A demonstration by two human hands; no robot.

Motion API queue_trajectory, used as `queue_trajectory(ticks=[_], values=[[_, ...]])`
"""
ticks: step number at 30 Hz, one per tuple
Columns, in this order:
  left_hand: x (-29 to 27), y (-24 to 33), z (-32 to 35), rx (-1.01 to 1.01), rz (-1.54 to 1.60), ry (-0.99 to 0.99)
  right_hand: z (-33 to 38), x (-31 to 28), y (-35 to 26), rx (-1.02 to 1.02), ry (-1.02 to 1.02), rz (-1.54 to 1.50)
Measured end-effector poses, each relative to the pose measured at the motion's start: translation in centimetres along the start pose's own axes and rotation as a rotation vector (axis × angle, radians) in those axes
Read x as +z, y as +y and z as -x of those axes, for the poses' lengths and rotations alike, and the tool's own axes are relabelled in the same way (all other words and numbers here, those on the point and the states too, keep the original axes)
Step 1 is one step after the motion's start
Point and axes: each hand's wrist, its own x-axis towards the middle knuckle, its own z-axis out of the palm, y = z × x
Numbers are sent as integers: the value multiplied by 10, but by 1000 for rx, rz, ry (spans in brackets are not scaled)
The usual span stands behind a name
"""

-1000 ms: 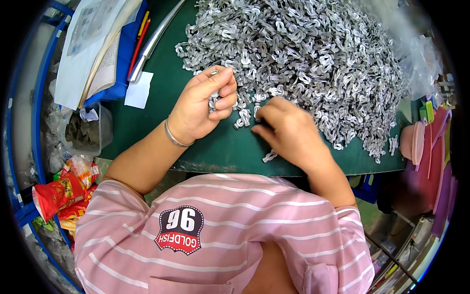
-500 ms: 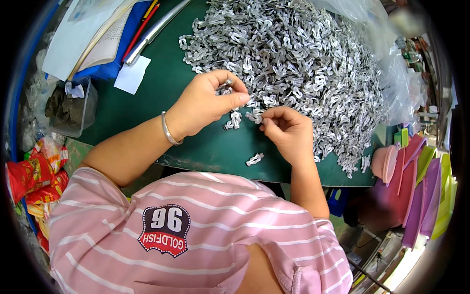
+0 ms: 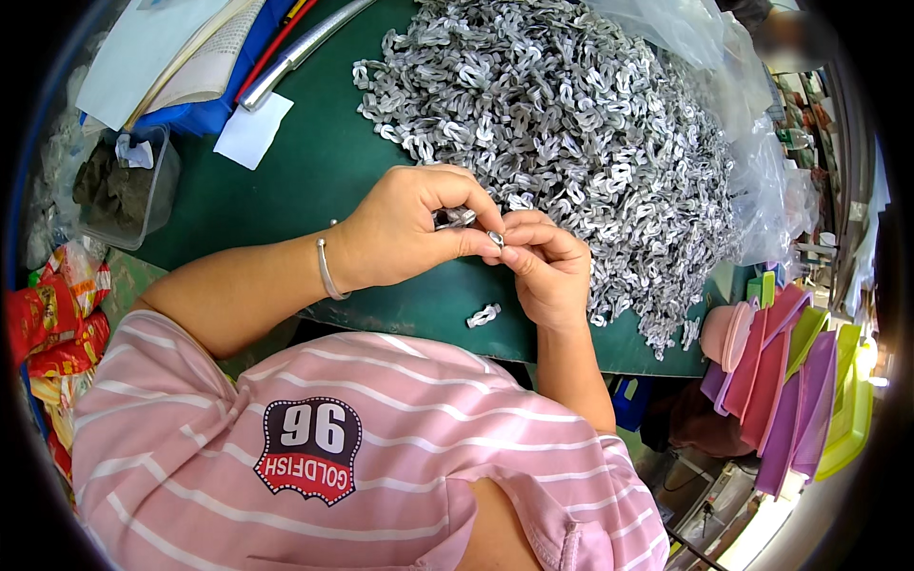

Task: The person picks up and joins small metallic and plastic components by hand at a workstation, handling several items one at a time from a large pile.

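Fingertips of my left hand point(image 3: 405, 226) and my right hand point(image 3: 555, 276) meet over the table's near side. Between them they pinch a small silver metal link point(image 3: 495, 239), its far part covered by fingers. More silver metal shows in the curl of my left hand, too hidden to count. Just below the hands a single loose looped metal link point(image 3: 484, 315) lies on the green table point(image 3: 409, 309). Beyond my hands spreads a big heap of the same looped metal links point(image 3: 571, 124), close to the right fingers.
At the far left are papers point(image 3: 143, 57) in a blue tray, a silver-handled tool point(image 3: 295, 59) and a white paper scrap point(image 3: 253, 131). A clear plastic tub point(image 3: 157, 195) stands left. Clear plastic bags point(image 3: 762, 190) edge the heap; colourful plastic bins point(image 3: 781, 381) stand at right.
My left hand has moved down and my right hand slightly left, so their fingertips now meet on one link. The whole view has shifted a little.
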Motion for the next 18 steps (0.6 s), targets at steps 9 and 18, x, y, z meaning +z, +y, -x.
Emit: queue_trajectory(ticks=[9,18], values=[[2,0,-2,-426,220,56,4,15,-1,-444,172,282],[-5,2,-6,-725,868,40,1,25,-29,-443,138,856]])
